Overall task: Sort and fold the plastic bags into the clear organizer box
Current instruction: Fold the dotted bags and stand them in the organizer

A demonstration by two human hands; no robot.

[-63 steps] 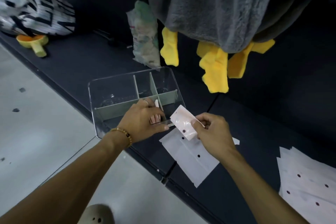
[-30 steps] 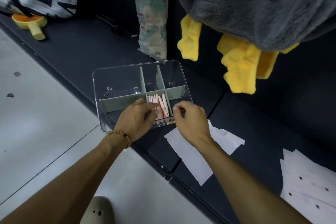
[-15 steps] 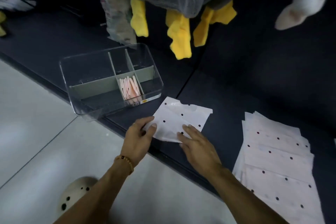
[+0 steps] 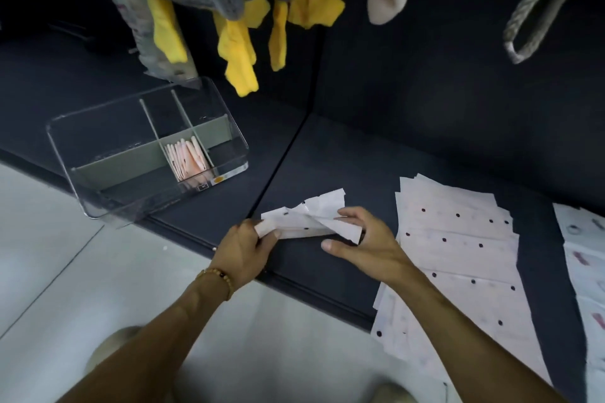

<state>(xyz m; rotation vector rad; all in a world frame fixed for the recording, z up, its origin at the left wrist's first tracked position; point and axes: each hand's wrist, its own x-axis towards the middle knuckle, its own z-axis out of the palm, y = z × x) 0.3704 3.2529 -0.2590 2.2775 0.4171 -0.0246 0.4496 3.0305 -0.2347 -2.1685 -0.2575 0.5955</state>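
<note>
1. Bag (image 4: pixel 311 221) — white with black dots, half-folded and crumpled.
2. Clear box (image 4: pixel 108 203), left of it — pink folded bags (image 4: pixel 188 160) stand upright in one middle compartment.
3. Flat bags (image 4: pixel 458 239), overlapping, at the right.

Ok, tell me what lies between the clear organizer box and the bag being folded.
Head view: between organizer box and bag, only bare dark surface, crossed by one seam.

Left hand (image 4: pixel 242 250) pinches the plastic bag (image 4: pixel 322 204); right hand (image 4: pixel 370 245) curls fingers over it.
</note>
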